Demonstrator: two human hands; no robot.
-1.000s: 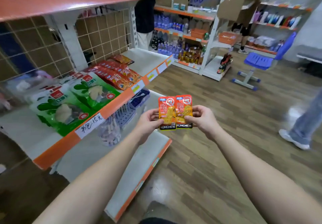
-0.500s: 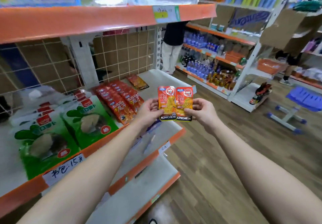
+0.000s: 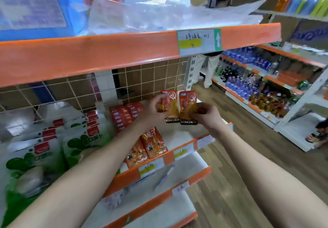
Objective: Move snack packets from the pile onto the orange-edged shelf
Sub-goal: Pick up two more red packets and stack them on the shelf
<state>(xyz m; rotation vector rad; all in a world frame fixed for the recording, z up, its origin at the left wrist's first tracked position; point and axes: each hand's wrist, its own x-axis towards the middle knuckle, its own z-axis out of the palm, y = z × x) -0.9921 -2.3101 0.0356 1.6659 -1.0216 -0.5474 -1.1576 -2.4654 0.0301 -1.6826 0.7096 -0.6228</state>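
Orange snack packets, two side by side, are held upright at frame centre above the orange-edged shelf: the left hand pinches the left one, the right hand the right. Red packets lie left of them, green bags at lower left.

So the orange-edged shelf has green-and-white bags piled on the left. Red packets sit mid-shelf, with orange packets right at the front edge.
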